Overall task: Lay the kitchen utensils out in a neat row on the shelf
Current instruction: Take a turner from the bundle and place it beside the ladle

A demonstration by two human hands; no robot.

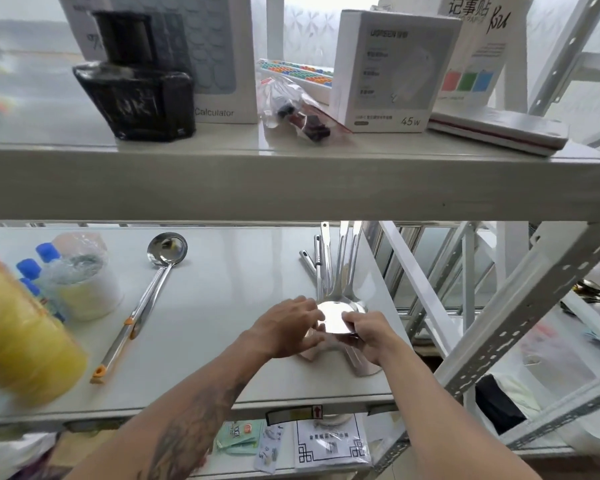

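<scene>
The bundle of utensils (336, 289) is lying on the shelf (222, 306), well right of the ladle (146, 292), handles pointing away. Both hands are pinching its near bowl ends: left hand (284, 327) fingers curled over, right hand (368, 334) gripping the edge, equally near.

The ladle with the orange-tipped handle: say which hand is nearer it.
Left. The left hand lies right of the ladle, apart; the right hand is farther right.

Centre gap: I'm seeing bare shelf (229, 306) lying open between ladle (142, 306) and utensil pile (336, 289).
Lower left: yellow roll (18, 334) crowding it.
</scene>
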